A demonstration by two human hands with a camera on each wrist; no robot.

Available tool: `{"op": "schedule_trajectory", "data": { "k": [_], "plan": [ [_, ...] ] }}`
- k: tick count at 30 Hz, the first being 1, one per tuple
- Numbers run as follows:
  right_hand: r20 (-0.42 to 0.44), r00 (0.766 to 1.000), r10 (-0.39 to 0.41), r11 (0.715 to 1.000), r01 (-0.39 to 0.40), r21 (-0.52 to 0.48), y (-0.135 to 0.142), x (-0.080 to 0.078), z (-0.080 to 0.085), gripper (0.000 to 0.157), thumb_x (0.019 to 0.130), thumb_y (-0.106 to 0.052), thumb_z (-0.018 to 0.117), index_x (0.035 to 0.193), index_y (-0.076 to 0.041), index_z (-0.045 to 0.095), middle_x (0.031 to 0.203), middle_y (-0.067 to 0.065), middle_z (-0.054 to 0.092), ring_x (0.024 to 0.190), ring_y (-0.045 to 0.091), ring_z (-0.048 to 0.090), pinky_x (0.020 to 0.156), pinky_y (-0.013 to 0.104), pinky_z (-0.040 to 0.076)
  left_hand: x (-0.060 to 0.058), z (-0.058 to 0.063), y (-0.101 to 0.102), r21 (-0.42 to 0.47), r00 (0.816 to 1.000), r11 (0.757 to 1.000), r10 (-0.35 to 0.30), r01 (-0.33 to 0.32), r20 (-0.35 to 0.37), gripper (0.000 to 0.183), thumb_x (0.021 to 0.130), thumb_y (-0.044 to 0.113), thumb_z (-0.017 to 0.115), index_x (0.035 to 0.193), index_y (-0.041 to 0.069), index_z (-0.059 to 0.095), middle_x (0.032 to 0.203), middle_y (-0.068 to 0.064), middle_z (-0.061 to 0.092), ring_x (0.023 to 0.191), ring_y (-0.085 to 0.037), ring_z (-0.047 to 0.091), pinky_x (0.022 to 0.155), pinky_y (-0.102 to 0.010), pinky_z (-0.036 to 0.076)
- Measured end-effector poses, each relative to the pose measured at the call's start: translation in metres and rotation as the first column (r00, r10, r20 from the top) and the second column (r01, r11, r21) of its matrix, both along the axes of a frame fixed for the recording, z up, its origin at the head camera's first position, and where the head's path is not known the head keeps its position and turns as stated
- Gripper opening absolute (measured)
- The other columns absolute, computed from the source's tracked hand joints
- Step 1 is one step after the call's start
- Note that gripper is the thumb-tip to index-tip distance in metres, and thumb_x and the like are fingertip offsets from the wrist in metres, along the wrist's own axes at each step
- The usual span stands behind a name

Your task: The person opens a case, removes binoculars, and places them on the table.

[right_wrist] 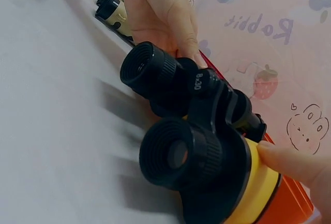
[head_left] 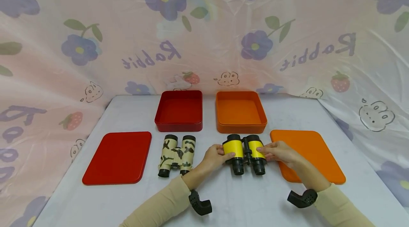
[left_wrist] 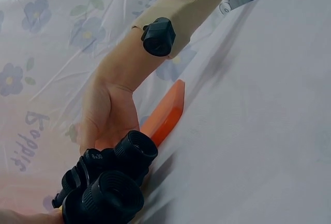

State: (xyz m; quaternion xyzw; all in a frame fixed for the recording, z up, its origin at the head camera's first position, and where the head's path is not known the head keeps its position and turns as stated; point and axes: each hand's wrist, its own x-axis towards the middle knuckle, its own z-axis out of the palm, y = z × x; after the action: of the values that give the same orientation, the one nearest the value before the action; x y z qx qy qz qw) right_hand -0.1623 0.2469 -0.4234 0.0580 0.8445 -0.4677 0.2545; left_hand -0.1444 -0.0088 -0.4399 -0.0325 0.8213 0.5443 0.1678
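Note:
Yellow and black binoculars (head_left: 233,147) are held between both hands, eyepieces toward the person. My left hand (head_left: 214,158) grips the left barrel, its thumb on the yellow band. On the other barrel, my right hand (head_left: 282,154) pinches the yellow side with thumb and fingers. The right wrist view shows the black eyepieces (right_wrist: 178,154) close up, with shadows on the white table beneath. Camouflage binoculars (head_left: 175,154) lie to the left of my left hand. An orange lid (head_left: 306,152) lies flat beneath and beside my right hand.
Behind the binoculars stand a red open box (head_left: 179,127) and an orange open box (head_left: 241,128). A red lid (head_left: 118,158) lies flat on the left of the white table (head_left: 249,202). A printed curtain (head_left: 204,35) hangs behind the table.

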Motion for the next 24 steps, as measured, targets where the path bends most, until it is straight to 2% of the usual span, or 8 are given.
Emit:
{"op": "schedule_trajectory", "data": {
  "k": [17, 24],
  "plan": [
    [0.000, 1.000, -0.007, 1.000, 0.007, 0.019, -0.0007, 0.0002, -0.0008, 0.079, 0.089, -0.045, 0.065, 0.131, 0.019, 0.043, 0.114, 0.021, 0.066, 0.086, 0.013, 0.062, 0.083, 0.028, 0.058, 0.0003, -0.0005, -0.0002, 0.002, 1.000, 1.000, -0.001, 0.001, 0.014, 0.060, 0.084, 0.031, 0.075, 0.126, -0.005, 0.052, 0.108, -0.016, 0.064, 0.091, -0.019, 0.060, 0.086, -0.034, 0.057],
    [-0.003, 1.000, -0.002, 0.999, 0.002, 0.035, -0.0010, 0.0001, -0.0018, 0.077, 0.089, -0.045, 0.065, 0.129, 0.018, 0.046, 0.112, 0.020, 0.066, 0.087, 0.014, 0.062, 0.084, 0.030, 0.058, 0.0012, -0.0014, -0.0007, 0.002, 1.000, 1.000, -0.012, 0.012, 0.013, 0.059, 0.084, 0.030, 0.074, 0.125, -0.006, 0.053, 0.105, -0.016, 0.066, 0.078, -0.014, 0.060, 0.082, -0.031, 0.057]
  ]
}}
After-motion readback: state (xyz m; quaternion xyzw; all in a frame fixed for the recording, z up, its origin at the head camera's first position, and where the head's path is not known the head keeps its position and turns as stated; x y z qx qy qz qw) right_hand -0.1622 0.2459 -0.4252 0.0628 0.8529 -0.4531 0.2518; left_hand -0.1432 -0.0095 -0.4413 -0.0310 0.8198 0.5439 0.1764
